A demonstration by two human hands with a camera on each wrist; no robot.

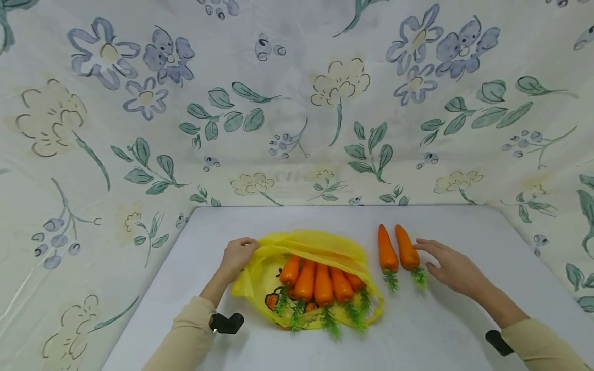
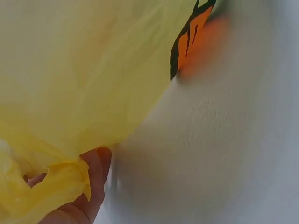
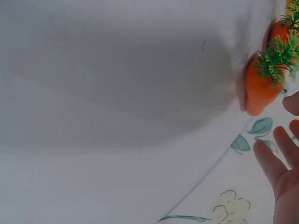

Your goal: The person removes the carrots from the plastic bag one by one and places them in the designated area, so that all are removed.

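My left hand grips the left edge of a yellow plastic bag; in the left wrist view its fingers show beside the crumpled film, partly hidden by it. Several toy carrots with green tops lie side by side in the bag's mouth, tips under its upper layer. To the right, two more toy carrots lie on the table, the left one and the right one. My right hand is beside the right carrot, fingertips right at its side, fingers extended and spread in the right wrist view.
The white table ends at a back edge against a flower-printed cloth, which also rises at both sides. An orange-and-black print shows on the bag near its mouth. Black wrist cameras are worn at both sleeves.
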